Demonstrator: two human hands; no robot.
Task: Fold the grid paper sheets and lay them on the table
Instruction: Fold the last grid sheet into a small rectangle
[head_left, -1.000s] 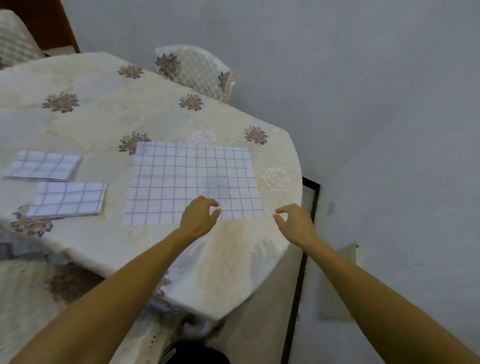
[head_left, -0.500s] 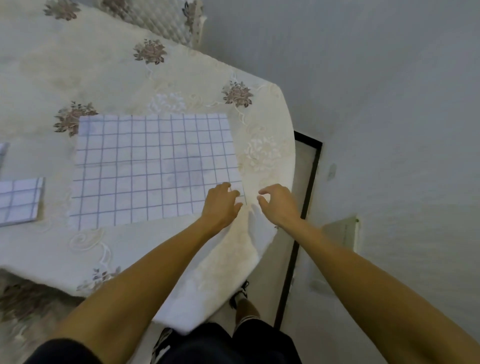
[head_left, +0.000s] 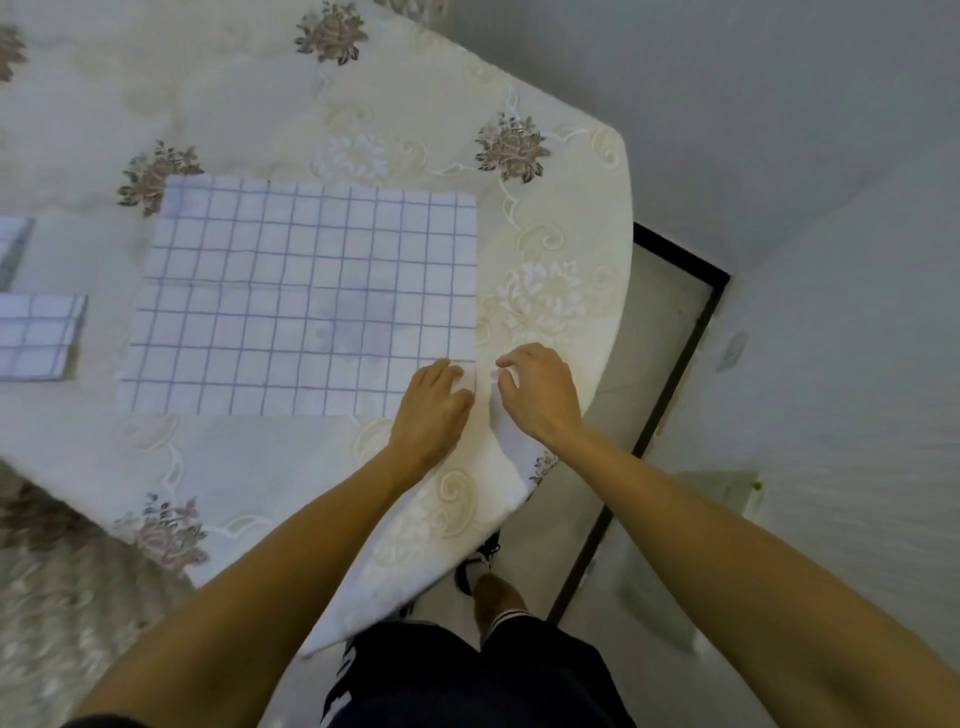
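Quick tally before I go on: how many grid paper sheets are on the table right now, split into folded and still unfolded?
Unfolded grid sheet: 1, flat, with both hands at its near right corner.
Folded grid sheets: 2, at the left edge of the view, the nearer one and the farther one, both cut off by the frame.
Total: 3

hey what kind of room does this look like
Probably a home dining corner: a table under a floral embroidered tablecloth, plain white walls, and a tiled floor.
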